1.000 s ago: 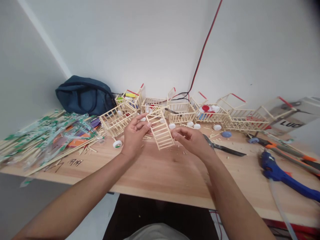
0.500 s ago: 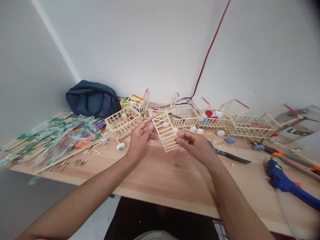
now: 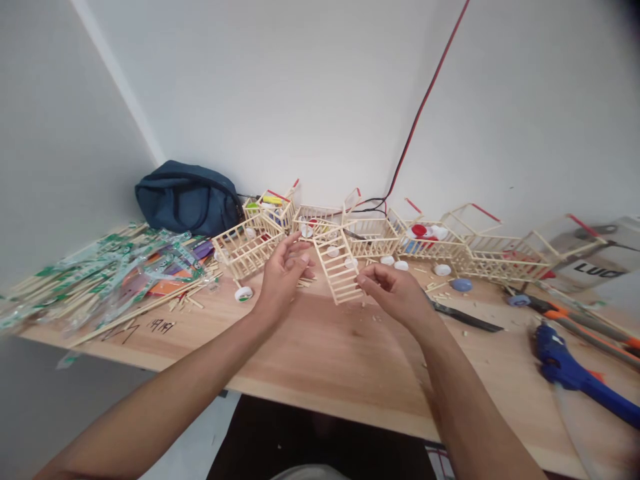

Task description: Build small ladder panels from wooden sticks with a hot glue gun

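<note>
My right hand (image 3: 393, 292) pinches the right edge of a small ladder-like panel (image 3: 341, 275) made of thin wooden sticks, held tilted above the table. My left hand (image 3: 284, 275) is just left of the panel, its fingers spread and nothing visible in them. Behind my hands stand several miniature shopping carts built from sticks, some with red handles; one stick cart (image 3: 249, 247) is close to the left hand, and another stick cart (image 3: 373, 239) is behind the panel. White bottle caps (image 3: 401, 265) serve as wheels or lie near the carts.
Plastic-wrapped sticks (image 3: 115, 280) cover the table's left side, in front of a dark blue bag (image 3: 189, 198). To the right are a black blade-like tool (image 3: 467, 316), orange-handled pliers (image 3: 575, 319) and a blue glue gun (image 3: 565, 363). A red and black cable (image 3: 425, 100) runs along the wall.
The panel has shifted slightly right and turned in my right hand. My left hand's fingers have drawn away from the panel's upper left corner, leaving a gap.
</note>
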`<action>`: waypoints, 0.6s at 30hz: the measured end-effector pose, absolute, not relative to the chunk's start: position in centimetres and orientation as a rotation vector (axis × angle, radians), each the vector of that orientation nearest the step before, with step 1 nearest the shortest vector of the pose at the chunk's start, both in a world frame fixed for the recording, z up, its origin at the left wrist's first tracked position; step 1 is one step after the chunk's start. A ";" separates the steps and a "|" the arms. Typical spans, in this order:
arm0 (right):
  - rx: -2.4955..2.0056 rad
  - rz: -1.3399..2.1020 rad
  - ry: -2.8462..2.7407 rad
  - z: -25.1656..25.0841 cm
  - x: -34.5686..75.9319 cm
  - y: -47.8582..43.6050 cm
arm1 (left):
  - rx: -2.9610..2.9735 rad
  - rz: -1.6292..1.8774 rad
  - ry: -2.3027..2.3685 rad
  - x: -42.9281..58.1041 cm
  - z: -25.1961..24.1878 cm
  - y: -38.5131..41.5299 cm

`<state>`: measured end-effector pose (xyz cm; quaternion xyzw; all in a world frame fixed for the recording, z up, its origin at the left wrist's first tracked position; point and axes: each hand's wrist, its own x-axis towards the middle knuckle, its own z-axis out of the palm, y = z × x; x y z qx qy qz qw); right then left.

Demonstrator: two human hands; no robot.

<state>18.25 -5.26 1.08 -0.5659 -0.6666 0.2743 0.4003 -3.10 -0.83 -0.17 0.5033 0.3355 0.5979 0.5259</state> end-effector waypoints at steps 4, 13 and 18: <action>-1.406 0.680 -1.649 1.0 18.2 -5.1 | 1.186 1.296 0.803 -2.6 -0.4 -1.0; -1.343 0.834 -1.525 0.5 17.3 -4.9 | 1.154 0.910 0.750 -1.7 -1.5 -2.0; -1.241 0.846 -1.639 0.8 17.3 -5.3 | 0.977 0.846 0.570 -2.0 -1.0 -1.8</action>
